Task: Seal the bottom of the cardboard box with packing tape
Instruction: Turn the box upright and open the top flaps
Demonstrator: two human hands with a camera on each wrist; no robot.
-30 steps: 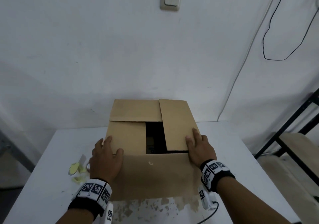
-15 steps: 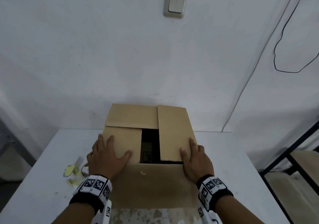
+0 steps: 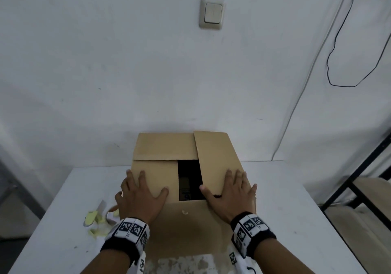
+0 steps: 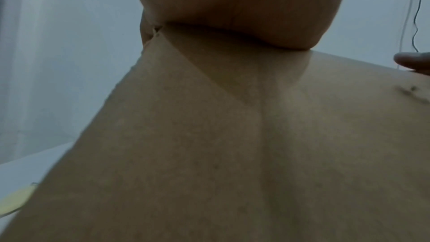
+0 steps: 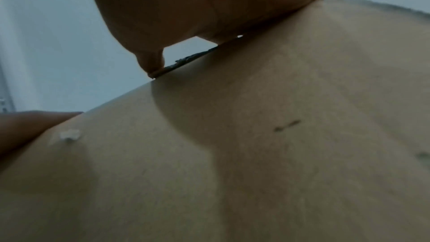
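The cardboard box [image 3: 169, 153] stood on the white table [image 3: 296, 199], close to the far edge and about midway between the left and right edges, with its four flaps folded in on top. The flaps did not meet: a dark rectangular gap [image 3: 189, 180] was open between them, and something with a printed label was visible inside (too small to read). The left hand [image 3: 140, 197] lay flat on the near left part of the box, fingers straight and spread, thumb pointing toward the gap; it held nothing, only pressed on the cardboard. The right hand [image 3: 230, 193] lay flat in the same way on the near right part, fingers spread on the right flap [image 3: 215, 157] and the thumb at the edge of the gap. Both wrist views showed only a palm resting on brown cardboard. A roll of tape [image 3: 111, 214] lay on the table just beside the left hand, near the left edge, among some pale yellow scraps [image 3: 93, 217]. A light switch [image 3: 211, 13] was on the wall behind.
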